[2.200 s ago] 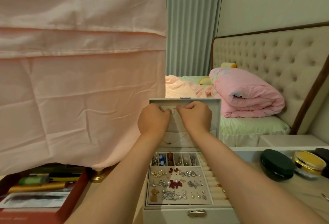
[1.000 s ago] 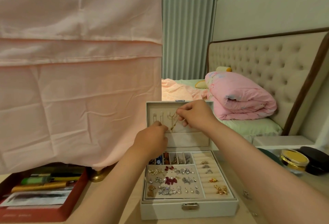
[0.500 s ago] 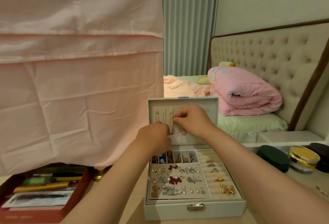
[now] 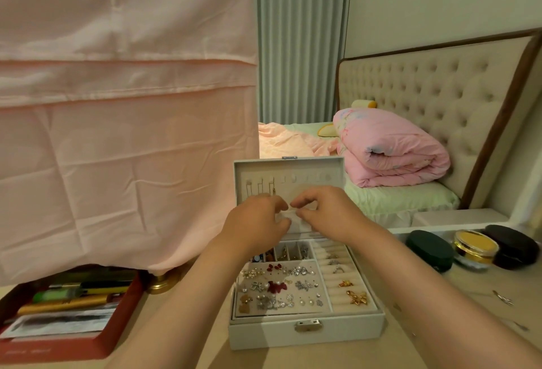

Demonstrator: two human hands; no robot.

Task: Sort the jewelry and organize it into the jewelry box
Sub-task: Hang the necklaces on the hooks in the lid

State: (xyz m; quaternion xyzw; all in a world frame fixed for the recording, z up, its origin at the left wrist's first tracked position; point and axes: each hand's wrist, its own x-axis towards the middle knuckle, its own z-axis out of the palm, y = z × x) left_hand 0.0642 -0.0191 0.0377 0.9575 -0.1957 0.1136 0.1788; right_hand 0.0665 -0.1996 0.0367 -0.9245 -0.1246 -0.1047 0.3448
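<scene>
Nearest on the table (image 4: 187, 336), the jewelry box (image 4: 306, 330) sits with its lid (image 4: 289, 176) upright at the far side; earrings (image 4: 278, 286) fill its left tray and rings sit in the right rolls. Above the tray, the left hand (image 4: 256, 223) and right hand (image 4: 322, 211) meet before the lid's lower pocket, fingers curled and nearly pinched; whether they grip anything cannot be told. Farther up, thin chains (image 4: 261, 188) hang from the lid's hooks.

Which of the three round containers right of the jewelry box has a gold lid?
The middle jar, clear-sided with a gold lid; the dark green case and black case flank it.
</scene>
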